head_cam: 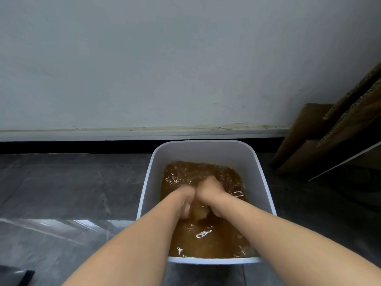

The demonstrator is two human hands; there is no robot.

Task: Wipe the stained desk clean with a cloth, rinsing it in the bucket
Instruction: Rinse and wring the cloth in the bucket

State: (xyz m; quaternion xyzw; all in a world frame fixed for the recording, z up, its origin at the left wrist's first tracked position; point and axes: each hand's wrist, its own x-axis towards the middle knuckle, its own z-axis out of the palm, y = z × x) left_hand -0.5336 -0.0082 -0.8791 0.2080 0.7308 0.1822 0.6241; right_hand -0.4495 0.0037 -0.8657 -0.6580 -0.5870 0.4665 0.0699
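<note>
Brown, murky water fills most of the white rectangular plastic bucket (208, 150), which sits on the dark marbled floor (72, 193) close to the pale wall's skirting board (123, 134).

From the head view, your left hand (185, 200) and right hand (209, 191) are plunged into that water side by side, knuckles nearly touching, fingers curled under the surface. They look clenched on something pale just below them, probably the cloth (199, 212), though the water is too cloudy to be sure. Ripples and glints across the surface suggest scrubbing or squeezing.

Judging by how brown the water is, you are partway through: this is the rinsing step. The desk is out of sight, so you cannot tell how much staining remains. Wringing out and returning to it are likely still ahead.

Right of the bucket, brown corrugated cardboard sheets (338, 137) lean against the wall. No brand, label or writing is readable anywhere.
</note>
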